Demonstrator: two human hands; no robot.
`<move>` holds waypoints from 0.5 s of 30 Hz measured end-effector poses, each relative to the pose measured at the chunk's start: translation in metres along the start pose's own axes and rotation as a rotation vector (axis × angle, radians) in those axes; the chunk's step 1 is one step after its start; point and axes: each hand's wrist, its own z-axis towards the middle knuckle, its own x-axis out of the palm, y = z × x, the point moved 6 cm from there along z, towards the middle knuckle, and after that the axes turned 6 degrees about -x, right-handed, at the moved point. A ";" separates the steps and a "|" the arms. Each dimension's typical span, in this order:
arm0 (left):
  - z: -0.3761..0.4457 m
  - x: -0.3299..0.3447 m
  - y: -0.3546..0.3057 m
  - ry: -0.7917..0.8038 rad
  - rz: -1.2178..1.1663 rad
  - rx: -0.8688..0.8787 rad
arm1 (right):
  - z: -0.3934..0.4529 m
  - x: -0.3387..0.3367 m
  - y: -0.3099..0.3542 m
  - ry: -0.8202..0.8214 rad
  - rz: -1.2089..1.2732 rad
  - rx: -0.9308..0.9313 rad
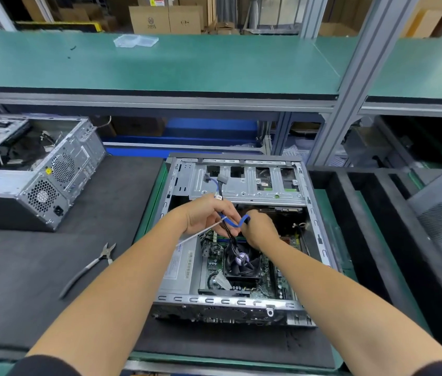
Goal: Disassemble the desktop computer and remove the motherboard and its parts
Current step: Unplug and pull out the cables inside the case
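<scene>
Centre frame, both my hands point(230, 221) pinch the tied blue cable point(234, 225) above the open case point(236, 240), lifting it clear for unplugging.

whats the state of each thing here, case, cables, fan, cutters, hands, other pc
desktop case: side open, lying flat
blue cable: held in both hands
white cable tie: on the cable bundle, tail loose
cooler fan: mounted on board
cutters: lying unused
left hand: pinching cables
right hand: gripping blue cable
second case: opened

Open computer case point(241, 185) at centre, left hand point(206, 213) and right hand point(259, 226) gripping blue cable point(232, 222) above fan point(241, 263), cutters point(92, 267) at nine o'clock, second case point(32, 169) at ten o'clock
</scene>
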 end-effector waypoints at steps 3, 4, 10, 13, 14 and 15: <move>0.000 -0.001 0.004 -0.015 -0.001 -0.010 | 0.003 0.001 -0.001 0.038 -0.039 0.017; 0.000 -0.001 0.004 -0.023 -0.007 -0.010 | 0.005 0.001 -0.001 0.043 -0.052 0.025; -0.001 -0.001 0.005 -0.044 0.000 -0.007 | 0.012 0.005 -0.004 0.110 -0.211 0.062; 0.001 0.000 0.006 -0.059 0.045 -0.010 | 0.016 0.005 -0.006 0.178 -0.289 0.066; 0.003 0.000 0.006 -0.064 0.063 -0.011 | 0.017 0.006 -0.007 0.197 -0.299 0.062; 0.004 0.000 0.007 -0.069 0.081 -0.010 | 0.018 0.006 -0.009 0.215 -0.303 0.053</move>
